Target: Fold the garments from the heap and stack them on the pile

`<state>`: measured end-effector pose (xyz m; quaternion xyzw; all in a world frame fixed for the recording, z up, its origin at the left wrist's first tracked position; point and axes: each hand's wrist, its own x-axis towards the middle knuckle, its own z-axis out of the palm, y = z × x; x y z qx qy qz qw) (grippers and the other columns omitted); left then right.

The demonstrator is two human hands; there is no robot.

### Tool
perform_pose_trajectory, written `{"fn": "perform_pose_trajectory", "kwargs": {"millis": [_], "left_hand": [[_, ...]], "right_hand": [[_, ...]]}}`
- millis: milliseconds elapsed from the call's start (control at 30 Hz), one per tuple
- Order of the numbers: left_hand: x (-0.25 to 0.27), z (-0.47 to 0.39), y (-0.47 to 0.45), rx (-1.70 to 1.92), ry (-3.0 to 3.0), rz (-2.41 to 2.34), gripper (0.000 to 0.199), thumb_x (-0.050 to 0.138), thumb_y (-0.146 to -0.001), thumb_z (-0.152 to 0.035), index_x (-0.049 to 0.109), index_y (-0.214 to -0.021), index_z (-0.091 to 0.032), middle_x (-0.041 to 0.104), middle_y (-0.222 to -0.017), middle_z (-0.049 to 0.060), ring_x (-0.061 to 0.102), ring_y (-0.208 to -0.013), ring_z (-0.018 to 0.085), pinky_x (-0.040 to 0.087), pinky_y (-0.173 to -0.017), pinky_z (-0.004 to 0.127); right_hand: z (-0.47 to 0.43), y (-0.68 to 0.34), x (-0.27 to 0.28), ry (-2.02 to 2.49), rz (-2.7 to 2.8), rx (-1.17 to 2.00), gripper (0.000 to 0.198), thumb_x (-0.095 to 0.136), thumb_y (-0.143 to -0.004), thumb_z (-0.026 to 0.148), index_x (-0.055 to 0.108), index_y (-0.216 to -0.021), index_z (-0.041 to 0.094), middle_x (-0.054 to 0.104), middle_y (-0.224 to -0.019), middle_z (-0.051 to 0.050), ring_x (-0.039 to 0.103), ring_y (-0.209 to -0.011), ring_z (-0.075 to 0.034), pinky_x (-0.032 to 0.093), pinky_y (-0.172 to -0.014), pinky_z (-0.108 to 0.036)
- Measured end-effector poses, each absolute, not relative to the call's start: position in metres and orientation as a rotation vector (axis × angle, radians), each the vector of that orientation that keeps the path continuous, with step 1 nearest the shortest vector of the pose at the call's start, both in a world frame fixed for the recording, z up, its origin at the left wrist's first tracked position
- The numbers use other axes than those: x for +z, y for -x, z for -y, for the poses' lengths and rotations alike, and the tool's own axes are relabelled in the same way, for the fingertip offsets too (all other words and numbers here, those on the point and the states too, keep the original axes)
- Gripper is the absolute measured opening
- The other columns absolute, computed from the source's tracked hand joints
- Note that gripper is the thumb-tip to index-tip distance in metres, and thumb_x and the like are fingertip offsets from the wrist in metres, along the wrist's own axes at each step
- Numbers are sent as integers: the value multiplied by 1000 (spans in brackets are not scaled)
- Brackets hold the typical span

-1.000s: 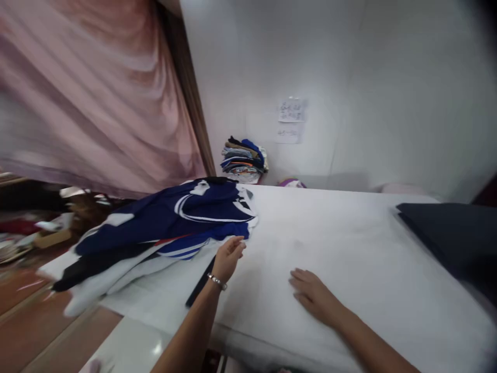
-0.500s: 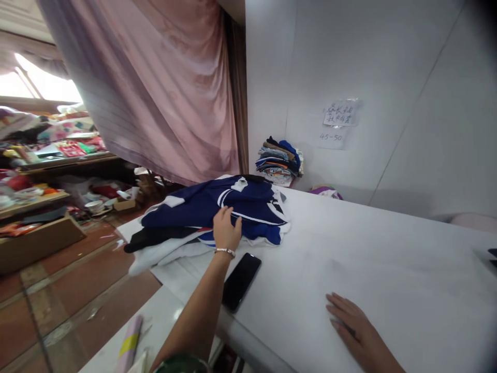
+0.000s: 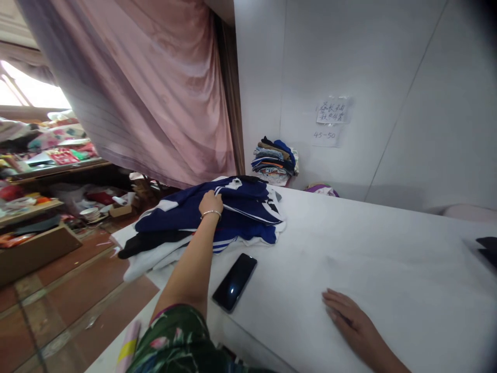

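Note:
My left hand (image 3: 210, 203) reaches out to a heap of clothes at the table's far left, its fingers closed on a navy jacket (image 3: 174, 213) with white stripes. The jacket lies on top. Beneath it show a black garment (image 3: 151, 242), a white garment (image 3: 155, 261) and a blue one with white stripes (image 3: 248, 231). My right hand (image 3: 347, 313) rests on the white table (image 3: 303, 280), fingers stretched out and holding nothing. A black phone (image 3: 235, 282) lies between my arms, near the table's front edge.
A folded stack of clothes (image 3: 275, 161) stands beyond the table by the wall, with a purple and white bundle (image 3: 322, 189) beside it. Handwritten paper signs (image 3: 332, 110) hang on the wall. A pink curtain (image 3: 174, 93) drapes behind the heap. A dark object (image 3: 487, 248) sits at the right edge.
My left hand has moved a little left and farther over the heap, and its fingers have closed on the navy jacket. My right hand stays on the table. The view has turned slightly right.

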<state>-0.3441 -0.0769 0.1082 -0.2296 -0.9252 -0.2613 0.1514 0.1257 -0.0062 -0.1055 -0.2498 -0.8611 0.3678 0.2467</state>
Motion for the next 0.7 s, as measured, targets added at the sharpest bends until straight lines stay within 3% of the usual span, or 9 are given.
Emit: {"fn": "perform_pose_trajectory", "kwargs": {"millis": [200, 400, 567, 700], "left_hand": [[123, 26, 281, -1089, 956, 2274, 24, 44, -90, -28, 59, -105, -17, 62, -104, 9, 58, -97, 22, 41, -82, 30], [83, -2, 152, -1145, 1747, 2023, 18, 50, -87, -19, 62, -100, -17, 59, -98, 8, 55, -96, 20, 40, -84, 27], [34, -8, 46, -877, 2546, 1573, 15, 49, -90, -24, 63, -94, -20, 61, -92, 6, 56, -86, 17, 41, -76, 27], [13, -9, -21, -605, 2749, 1231, 9, 54, -86, -24, 62, -89, -21, 62, -89, 6, 56, -82, 18, 43, -77, 32]], "right_hand": [[8, -125, -97, 690, 2317, 1079, 32, 52, -85, 47, 69, -109, 33, 63, -121, -5, 49, -124, -29, 35, -107, -56], [0, -135, -89, 876, 1939, 1459, 40, 56, -80, 54, 68, -109, 30, 64, -120, -9, 54, -118, -30, 35, -106, -54], [-14, -143, -72, 695, 1313, 1849, 55, 34, -85, 64, 55, -126, 33, 59, -127, -10, 53, -119, -31, 43, -98, -55], [-33, -167, -66, 922, 1203, 1707, 73, 13, -82, 72, 62, -116, 29, 63, -120, -13, 52, -121, -30, 45, -97, -48]]}}
